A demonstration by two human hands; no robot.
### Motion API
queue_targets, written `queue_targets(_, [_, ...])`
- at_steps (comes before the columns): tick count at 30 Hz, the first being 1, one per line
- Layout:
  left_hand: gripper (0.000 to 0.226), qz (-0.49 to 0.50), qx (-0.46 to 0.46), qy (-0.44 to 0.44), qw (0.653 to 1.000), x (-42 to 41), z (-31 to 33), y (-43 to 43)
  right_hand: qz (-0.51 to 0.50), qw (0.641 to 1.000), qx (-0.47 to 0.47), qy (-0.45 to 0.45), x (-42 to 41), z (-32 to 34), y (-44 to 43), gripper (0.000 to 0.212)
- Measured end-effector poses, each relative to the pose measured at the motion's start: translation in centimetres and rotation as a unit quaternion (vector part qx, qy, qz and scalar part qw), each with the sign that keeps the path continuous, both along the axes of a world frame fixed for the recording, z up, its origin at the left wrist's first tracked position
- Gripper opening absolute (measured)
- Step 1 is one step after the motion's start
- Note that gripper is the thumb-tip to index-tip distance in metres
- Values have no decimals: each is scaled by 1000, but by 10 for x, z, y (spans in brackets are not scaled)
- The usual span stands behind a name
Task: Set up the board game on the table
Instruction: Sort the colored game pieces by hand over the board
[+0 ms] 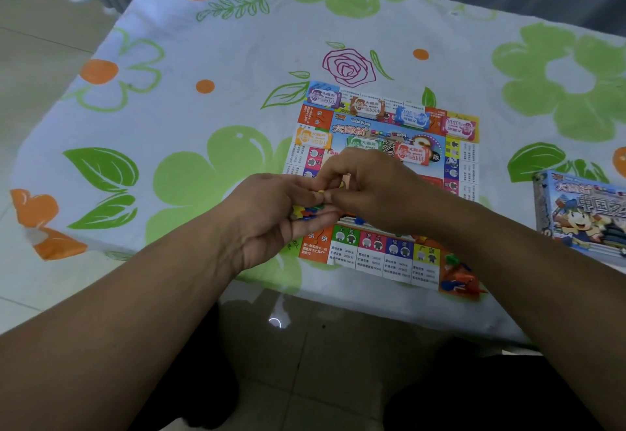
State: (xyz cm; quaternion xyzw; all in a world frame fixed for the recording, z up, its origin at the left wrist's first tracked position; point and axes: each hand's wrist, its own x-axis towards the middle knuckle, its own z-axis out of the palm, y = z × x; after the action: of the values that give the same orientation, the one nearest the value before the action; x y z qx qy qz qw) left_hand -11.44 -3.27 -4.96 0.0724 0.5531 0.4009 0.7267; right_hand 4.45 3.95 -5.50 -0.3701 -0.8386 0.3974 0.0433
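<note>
Both hands cover the middle and near left of the board (382, 254), hiding the squares there. The left hand (271, 224) cups coloured pieces (310, 210), mostly hidden by its curled fingers, so their shapes cannot be told. The right hand (369, 186) pinches a yellow piece (343, 185) too small to make out. Behind it a green note (360, 143) shows only its far part. The box (582, 213) is cut off at the right edge. The pile (457, 274) at the board's near right corner is blurred, and the squares' small print is unreadable.

"Uncle Wang" on game board (382, 258)
</note>
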Motion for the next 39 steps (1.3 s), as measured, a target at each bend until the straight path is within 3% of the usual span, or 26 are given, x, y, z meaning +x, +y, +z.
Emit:
queue_targets(4, [22,12,-3,-3,1000,-3,-1,1,-88,995,-44,28,-4,0,6,6])
queue_targets(10, [26,30,-21,2,999,-7,-1,-1,-155,987,-22,-34,-3,-13,17,5])
queue_targets(18, [34,32,-31,-11,999,-9,3,0,-154,985,49,-54,-9,-21,20,10])
queue_targets(25, [32,38,-22,-46,998,-11,1,1,-75,995,22,60,-14,4,4,1])
queue_targets(29, [31,32,-10,-55,998,-8,1,1,5,1000,16,12,-11,4,-4,17])
queue_targets(39, [30,23,-18,-57,998,-5,0,3,-9,1000,-3,6,-4,3,-2,16])
